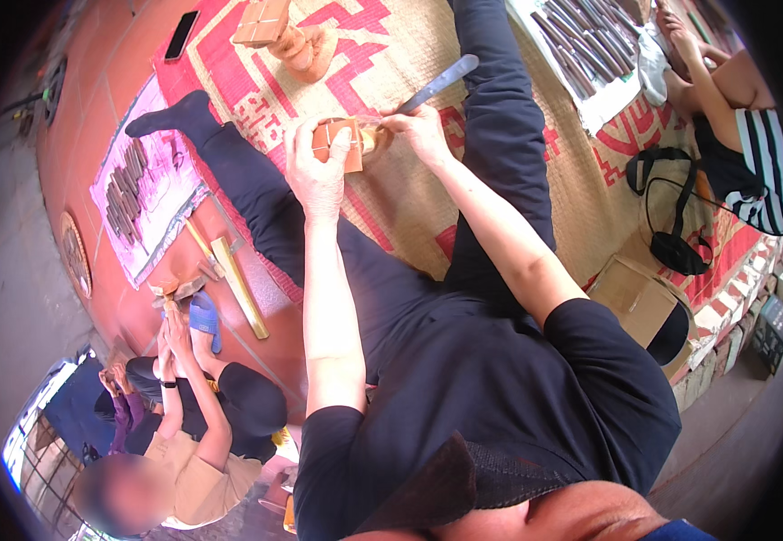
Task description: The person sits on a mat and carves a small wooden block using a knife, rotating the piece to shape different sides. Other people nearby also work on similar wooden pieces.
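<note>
My left hand (321, 176) is closed around a small reddish-brown block (328, 136) marked with pale crossing lines. At its right side a pale tan piece (371, 138) shows between the hands. My right hand (423, 135) grips a long, slim knife-like tool (441, 83), whose grey-blue, round-ended part slants up and to the right. The tool's other end, near the block, is too blurred to make out. Beyond my hands a similar lined block (262, 22) rests on a rounded, carved-looking wooden piece (301, 52) on the mat.
The red-and-tan woven mat (391, 203) lies under my outstretched legs. Dark sticks lie on a pink cloth (161, 212) at left and a white cloth (603, 108) at far right. A phone (181, 36), wooden mallet-like tool (238, 287), cardboard box (631, 302), black bag (680, 251) and co-workers surround me.
</note>
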Available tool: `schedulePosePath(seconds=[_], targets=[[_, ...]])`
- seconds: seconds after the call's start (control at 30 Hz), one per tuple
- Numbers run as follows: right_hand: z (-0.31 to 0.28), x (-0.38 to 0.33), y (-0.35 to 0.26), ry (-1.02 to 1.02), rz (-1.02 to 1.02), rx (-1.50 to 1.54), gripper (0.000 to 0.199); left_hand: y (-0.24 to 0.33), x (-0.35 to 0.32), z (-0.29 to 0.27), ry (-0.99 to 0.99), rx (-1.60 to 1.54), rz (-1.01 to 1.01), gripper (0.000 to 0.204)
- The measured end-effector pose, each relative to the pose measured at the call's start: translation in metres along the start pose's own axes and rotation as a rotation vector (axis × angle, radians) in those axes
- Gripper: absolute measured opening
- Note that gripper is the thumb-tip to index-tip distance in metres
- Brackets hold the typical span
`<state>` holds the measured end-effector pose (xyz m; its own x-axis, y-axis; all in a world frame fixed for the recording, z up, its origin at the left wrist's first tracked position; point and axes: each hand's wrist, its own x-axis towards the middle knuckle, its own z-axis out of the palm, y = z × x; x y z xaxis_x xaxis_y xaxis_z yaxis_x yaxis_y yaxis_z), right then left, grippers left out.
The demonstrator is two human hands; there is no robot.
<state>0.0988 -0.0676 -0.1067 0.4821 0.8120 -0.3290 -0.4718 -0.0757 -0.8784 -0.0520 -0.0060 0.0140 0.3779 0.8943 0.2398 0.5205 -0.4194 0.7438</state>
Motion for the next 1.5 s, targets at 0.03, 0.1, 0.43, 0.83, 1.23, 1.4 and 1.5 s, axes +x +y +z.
schedulePosePath(seconds=[0.03,0.1,0.43,0.83,1.23,1.4,1.5], targets=[[-0.002,0.001,0.001,0.020,-0.022,0.040,0.015,0.000,0.000,0.002,-0.004,-0.005,0.001,0.032],[-0.004,0.002,0.005,0.015,-0.075,0.066,0.015,0.000,0.000,0.002,0.005,-0.001,0.018,0.032],[-0.002,0.002,0.006,0.037,-0.069,0.109,0.013,0.000,-0.001,0.002,-0.001,-0.015,-0.003,0.034],[0.002,0.000,0.005,-0.013,-0.007,0.043,0.020,0.004,0.000,0.000,0.000,0.008,-0.016,0.033],[0.010,-0.004,0.003,0.004,-0.026,-0.059,0.014,-0.002,0.002,0.000,0.001,0.062,0.008,0.036],[0.003,0.007,0.003,0.060,-0.047,-0.049,0.016,0.003,0.001,0.001,-0.009,0.011,-0.003,0.034],[0.012,-0.002,-0.005,-0.014,-0.016,-0.016,0.017,0.002,0.000,0.001,0.007,0.035,0.003,0.033]])
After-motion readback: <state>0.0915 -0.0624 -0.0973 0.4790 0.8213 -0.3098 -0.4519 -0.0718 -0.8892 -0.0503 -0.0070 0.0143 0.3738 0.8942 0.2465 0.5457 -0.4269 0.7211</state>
